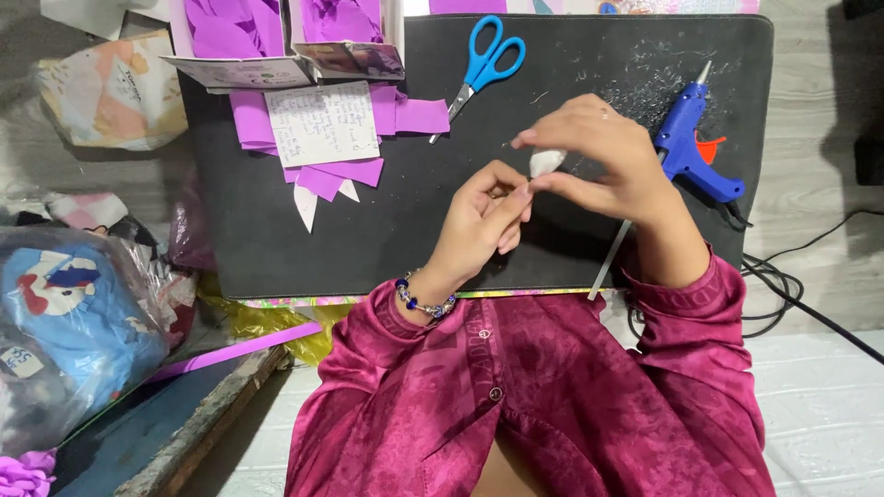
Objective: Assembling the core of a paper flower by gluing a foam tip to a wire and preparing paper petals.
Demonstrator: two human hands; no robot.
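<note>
From the head view, your right hand (603, 156) pinches a small white piece (545, 162) above the black surface (387, 230), and your left hand (488, 216) nips its lower edge with closed fingertips. It looks light, soft and crushable; the edges seem the place to grip. Glue gun (689, 152) beside you, scissors (483, 60) beyond.

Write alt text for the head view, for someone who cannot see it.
Two hands, left and right, pinch a small white piece over a black mat. Blue scissors, a blue glue gun and purple paper cutouts lie around.
</note>
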